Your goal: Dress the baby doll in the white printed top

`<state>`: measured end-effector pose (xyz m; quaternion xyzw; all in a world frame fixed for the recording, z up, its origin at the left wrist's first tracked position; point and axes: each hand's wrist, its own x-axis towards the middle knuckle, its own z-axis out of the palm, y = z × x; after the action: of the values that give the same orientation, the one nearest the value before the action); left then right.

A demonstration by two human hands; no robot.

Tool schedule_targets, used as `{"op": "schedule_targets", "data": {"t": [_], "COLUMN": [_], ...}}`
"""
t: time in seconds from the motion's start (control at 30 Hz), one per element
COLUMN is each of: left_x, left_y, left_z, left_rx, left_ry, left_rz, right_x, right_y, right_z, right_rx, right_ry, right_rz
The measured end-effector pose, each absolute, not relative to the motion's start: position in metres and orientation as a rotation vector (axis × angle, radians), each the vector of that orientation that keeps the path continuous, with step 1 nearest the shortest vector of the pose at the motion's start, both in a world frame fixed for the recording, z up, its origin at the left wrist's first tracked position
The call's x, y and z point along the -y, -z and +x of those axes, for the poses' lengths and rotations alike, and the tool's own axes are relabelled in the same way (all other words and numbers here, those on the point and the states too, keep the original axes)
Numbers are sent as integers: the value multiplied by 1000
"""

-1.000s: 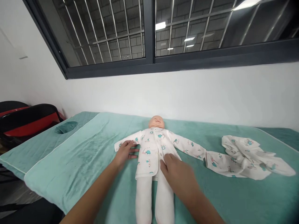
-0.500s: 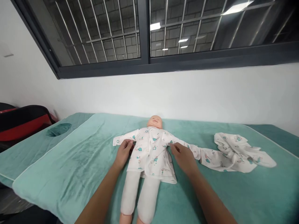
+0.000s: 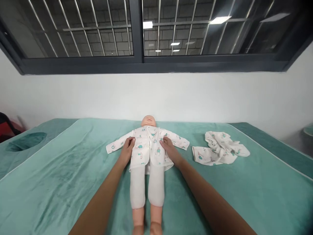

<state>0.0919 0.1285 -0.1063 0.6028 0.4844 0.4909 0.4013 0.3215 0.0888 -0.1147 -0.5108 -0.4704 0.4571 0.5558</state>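
Printed cotton jacket (image 3: 148,147) is now flanked by left hand (image 3: 127,148) and right hand (image 3: 168,148), flat, fingers spread (doll (image 3: 146,163) centred).

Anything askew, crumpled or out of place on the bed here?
Only the patterned garment right of the doll: it lies crumpled on the green cover. The doll lies straight on its back, left hand and right hand on its shirt sides.
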Motion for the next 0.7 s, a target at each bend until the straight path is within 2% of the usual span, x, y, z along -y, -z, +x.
{"op": "schedule_targets", "data": {"t": [0.33, 0.53, 0.7], "left_x": [-142, -147, -144], "left_y": [115, 117, 117], "left_z": [96, 83, 79], "left_rx": [-1177, -905, -878], "left_ry": [-1248, -1206, -1255], "left_rz": [1313, 938, 867], "right_x": [-116, -105, -68], "right_y": [115, 115, 114], "right_z": [330, 335, 338], "right_rx": [1054, 1218, 1485], "right_ry": [-1088, -825, -647], "right_rz": [-1277, -1475, -1611]}}
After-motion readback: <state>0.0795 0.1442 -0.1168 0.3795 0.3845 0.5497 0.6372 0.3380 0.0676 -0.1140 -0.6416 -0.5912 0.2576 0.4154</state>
